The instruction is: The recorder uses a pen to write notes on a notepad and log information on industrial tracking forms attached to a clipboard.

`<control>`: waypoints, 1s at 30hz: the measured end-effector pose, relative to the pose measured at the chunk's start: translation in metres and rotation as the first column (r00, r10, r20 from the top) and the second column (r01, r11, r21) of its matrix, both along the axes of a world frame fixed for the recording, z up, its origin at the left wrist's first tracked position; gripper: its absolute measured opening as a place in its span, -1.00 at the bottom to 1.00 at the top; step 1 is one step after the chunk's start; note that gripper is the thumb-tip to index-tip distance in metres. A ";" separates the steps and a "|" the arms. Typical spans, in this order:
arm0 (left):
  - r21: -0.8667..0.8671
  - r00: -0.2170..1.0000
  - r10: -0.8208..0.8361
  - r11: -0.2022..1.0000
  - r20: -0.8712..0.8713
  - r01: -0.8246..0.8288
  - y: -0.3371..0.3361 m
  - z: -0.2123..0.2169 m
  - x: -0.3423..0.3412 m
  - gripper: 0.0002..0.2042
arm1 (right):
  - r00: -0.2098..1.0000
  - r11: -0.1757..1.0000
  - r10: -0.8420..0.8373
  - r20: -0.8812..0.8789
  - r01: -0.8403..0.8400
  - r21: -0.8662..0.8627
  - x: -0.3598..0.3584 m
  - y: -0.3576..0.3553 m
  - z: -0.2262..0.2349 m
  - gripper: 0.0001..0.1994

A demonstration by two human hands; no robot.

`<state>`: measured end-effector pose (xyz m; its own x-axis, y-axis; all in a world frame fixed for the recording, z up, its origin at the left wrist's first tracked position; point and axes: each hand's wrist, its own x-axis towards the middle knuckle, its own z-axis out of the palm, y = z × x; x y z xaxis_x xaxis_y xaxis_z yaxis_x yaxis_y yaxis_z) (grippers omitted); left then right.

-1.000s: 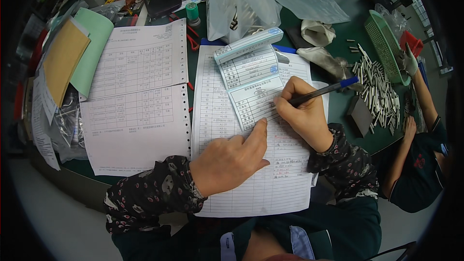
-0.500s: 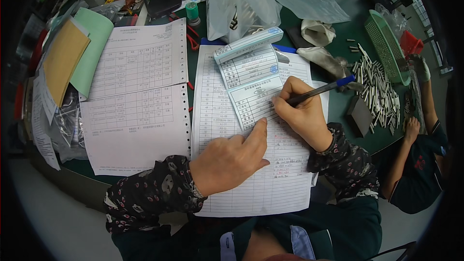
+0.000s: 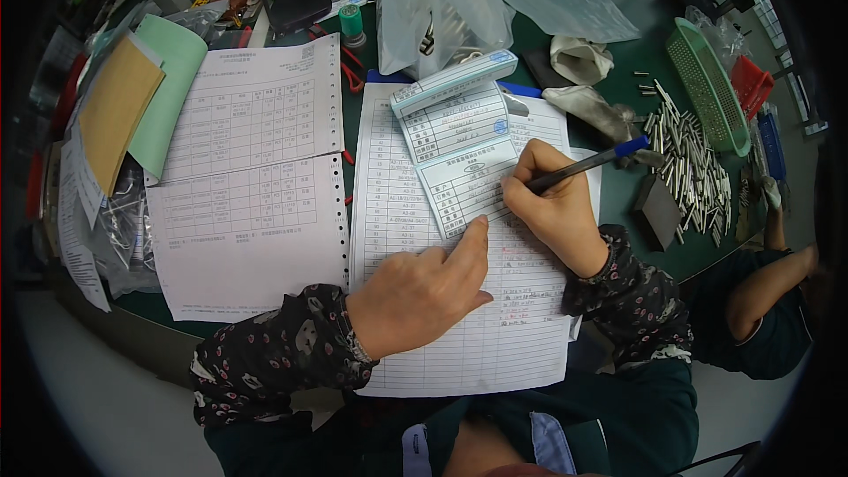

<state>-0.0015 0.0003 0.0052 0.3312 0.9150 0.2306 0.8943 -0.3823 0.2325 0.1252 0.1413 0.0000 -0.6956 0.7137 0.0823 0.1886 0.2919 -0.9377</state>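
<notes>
My right hand grips a dark pen with a blue end, its tip hidden behind the fingers. The hand rests at the right edge of a strip of pale printed labels, whose far end curls up. Handwriting fills several lines on the upper label. My left hand lies palm down, holding nothing, thumb apart and index fingertip against the strip's lower edge. Beneath both hands is a stack of ruled sheets with rows of entries.
Printed forms with punched edges lie at left beside a green folder. A plastic bag stands behind the labels. Metal pins, a dark block and a green basket are at right. A co-worker's arm is at far right.
My right hand and the pen have shifted very slightly to the right. The co-worker's arms have moved, and a blue container now shows behind the basket. My left hand stays put.
</notes>
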 end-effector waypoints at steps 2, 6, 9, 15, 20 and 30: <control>0.017 1.000 0.001 1.000 0.008 -0.001 0.000 0.000 0.000 -0.55 | 1.000 1.000 0.000 0.013 0.000 -0.009 0.001 0.001 0.000 -0.83; 0.013 1.000 0.000 1.000 -0.010 0.001 0.000 0.000 0.000 -0.55 | 0.999 0.999 0.042 0.024 -0.042 0.030 0.001 0.001 0.001 -0.83; 0.013 1.000 0.002 1.000 0.028 -0.002 0.000 -0.001 0.000 -0.55 | 0.999 0.998 0.044 -0.005 -0.044 -0.039 0.002 0.002 0.001 -0.82; 0.029 1.000 0.016 0.999 0.017 -0.016 0.000 0.000 0.001 -0.54 | 0.997 0.997 0.041 -0.060 -0.046 -0.069 0.003 -0.004 0.000 -0.82; 0.041 1.000 0.027 0.999 0.002 -0.027 0.001 0.000 0.001 -0.54 | 0.995 0.995 0.092 -0.043 -0.093 -0.039 0.001 -0.003 -0.002 -0.82; 0.042 1.000 0.016 0.999 0.013 -0.017 0.001 0.000 0.001 -0.55 | 0.996 0.993 0.088 0.002 -0.087 -0.076 -0.001 -0.005 0.002 -0.82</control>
